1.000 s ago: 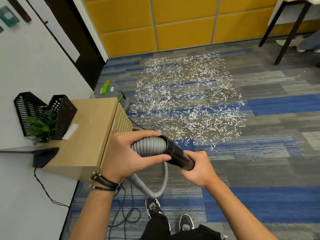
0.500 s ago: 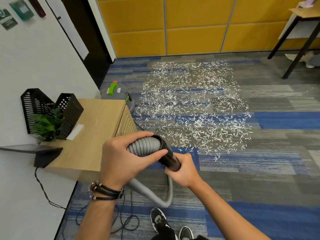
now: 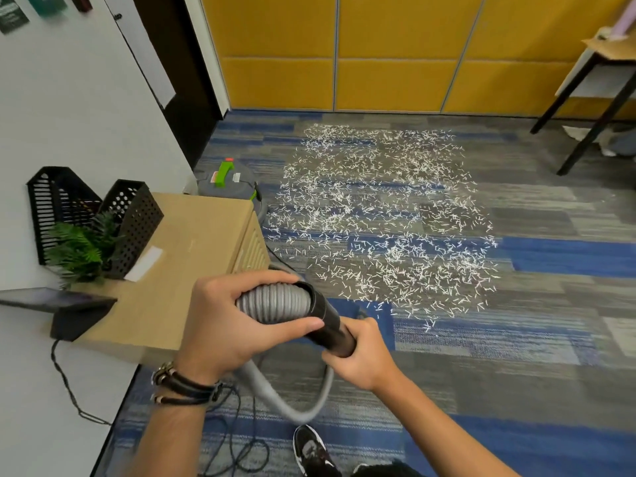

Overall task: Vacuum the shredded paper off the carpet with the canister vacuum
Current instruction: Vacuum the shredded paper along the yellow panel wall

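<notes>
**Both hands on hose**

Left hand (image 3: pixel 227 325) wraps ribbed hose (image 3: pixel 272 302); right hand (image 3: pixel 361 356) grasps black cuff (image 3: pixel 327 321). Shredded paper (image 3: pixel 378 215) covers carpet (image 3: pixel 533 321) ahead. Vacuum (image 3: pixel 227 179) sits behind cabinet (image 3: pixel 192 253), by wall.

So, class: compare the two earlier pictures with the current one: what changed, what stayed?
The right hand has moved closer to the left hand, so less of the black hose end shows between them. Both keep their grip: left on the ribbed grey hose, right on the black end. The shredded paper and canister vacuum lie as before.
</notes>
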Demonstrator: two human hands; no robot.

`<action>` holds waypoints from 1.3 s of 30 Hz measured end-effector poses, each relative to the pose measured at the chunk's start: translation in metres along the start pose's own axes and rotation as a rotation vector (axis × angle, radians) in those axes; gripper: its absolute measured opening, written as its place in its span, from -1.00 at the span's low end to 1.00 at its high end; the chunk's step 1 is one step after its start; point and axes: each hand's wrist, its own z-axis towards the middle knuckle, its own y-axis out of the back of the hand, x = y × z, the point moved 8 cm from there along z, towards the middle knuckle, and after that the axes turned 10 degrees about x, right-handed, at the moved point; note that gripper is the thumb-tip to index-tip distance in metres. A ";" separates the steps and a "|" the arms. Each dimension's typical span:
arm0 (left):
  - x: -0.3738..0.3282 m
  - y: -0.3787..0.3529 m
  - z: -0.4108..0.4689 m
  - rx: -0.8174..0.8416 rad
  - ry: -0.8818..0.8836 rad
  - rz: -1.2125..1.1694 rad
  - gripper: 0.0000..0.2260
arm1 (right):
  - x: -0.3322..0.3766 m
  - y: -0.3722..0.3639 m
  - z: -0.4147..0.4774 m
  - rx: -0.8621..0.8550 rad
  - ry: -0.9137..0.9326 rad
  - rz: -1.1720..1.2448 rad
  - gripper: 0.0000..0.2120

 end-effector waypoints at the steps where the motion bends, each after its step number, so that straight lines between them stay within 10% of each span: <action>1: 0.003 -0.002 0.001 0.007 0.002 -0.016 -0.59 | -0.002 0.003 -0.003 0.001 -0.007 -0.016 -0.70; 39: -0.124 -0.171 -0.037 -0.057 0.108 0.058 -0.54 | -0.062 0.131 -0.118 0.258 0.142 -0.006 -0.69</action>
